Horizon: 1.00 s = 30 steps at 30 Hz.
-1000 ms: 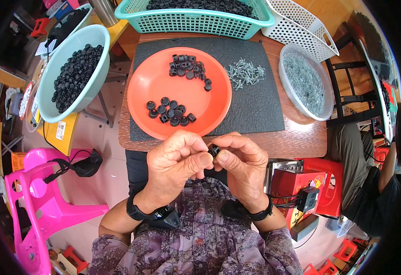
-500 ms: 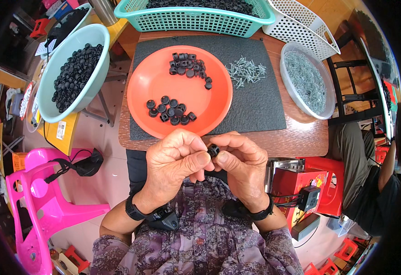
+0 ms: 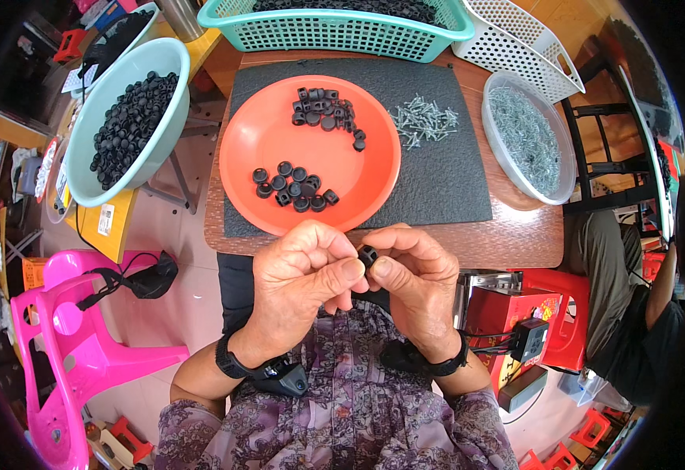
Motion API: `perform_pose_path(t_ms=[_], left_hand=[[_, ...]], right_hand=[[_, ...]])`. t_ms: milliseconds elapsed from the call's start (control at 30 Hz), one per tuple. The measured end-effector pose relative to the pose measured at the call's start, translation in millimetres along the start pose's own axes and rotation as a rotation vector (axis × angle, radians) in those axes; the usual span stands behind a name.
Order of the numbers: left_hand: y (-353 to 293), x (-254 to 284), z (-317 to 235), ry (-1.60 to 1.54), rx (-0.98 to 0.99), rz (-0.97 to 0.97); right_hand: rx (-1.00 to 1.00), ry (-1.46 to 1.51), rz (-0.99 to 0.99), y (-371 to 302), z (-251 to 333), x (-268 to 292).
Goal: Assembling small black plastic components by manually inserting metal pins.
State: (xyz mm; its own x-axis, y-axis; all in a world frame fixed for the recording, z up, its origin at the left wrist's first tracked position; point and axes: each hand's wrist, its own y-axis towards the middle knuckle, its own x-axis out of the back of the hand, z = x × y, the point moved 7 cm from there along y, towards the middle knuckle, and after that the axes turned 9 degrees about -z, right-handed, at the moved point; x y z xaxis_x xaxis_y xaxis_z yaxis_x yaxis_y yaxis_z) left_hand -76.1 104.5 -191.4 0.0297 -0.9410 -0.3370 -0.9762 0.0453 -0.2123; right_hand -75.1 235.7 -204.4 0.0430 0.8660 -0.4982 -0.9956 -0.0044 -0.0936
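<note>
Between the fingertips of both hands is a small round black plastic part (image 3: 367,255), held just off the near edge of the table. My left hand (image 3: 305,276) pinches it from the left, and my right hand (image 3: 411,274) grips it from the right with thumb and fingers. Beyond them an orange plate (image 3: 260,133) carries two groups of similar black parts, a far cluster (image 3: 328,110) and a near cluster (image 3: 295,188). Right of the plate, a pile of silver screws (image 3: 424,121) lies on a dark mat (image 3: 444,188).
A clear tub (image 3: 569,176) of screws stands at the table's right. On the left, a pale green basin (image 3: 171,102) holds black caps. A green basket (image 3: 342,37) and a white basket (image 3: 515,39) line the back. A pink chair (image 3: 115,345) is at left; another person sits at right.
The black part has turned slightly between my fingertips, and more of its opening shows. Both hands keep nearly the same place and grip.
</note>
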Motion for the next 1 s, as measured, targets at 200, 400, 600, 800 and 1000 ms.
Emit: perform_pose_path(t_ms=[200,400,600,800,1000], left_hand=[[0.5,-1.3,1.8,-0.020,0.012,0.000],[1.2,-2.2,3.8,-0.062,0.073,0.011],[2.1,-2.8,4.0,-0.048,0.064,0.026],[2.5,-4.6,4.1,-0.061,0.066,0.024],[2.4,-4.7,5.0,-0.064,0.085,0.023]], right_hand=[[0.042,-0.018,0.009,0.1,1.2,0.8],[0.104,-0.047,0.007,-1.2,4.3,2.6],[0.145,-0.062,0.037,0.3,6.1,2.4],[0.029,0.051,0.011,2.1,0.8,3.6],[0.003,0.103,0.015,3.0,-1.1,3.4]])
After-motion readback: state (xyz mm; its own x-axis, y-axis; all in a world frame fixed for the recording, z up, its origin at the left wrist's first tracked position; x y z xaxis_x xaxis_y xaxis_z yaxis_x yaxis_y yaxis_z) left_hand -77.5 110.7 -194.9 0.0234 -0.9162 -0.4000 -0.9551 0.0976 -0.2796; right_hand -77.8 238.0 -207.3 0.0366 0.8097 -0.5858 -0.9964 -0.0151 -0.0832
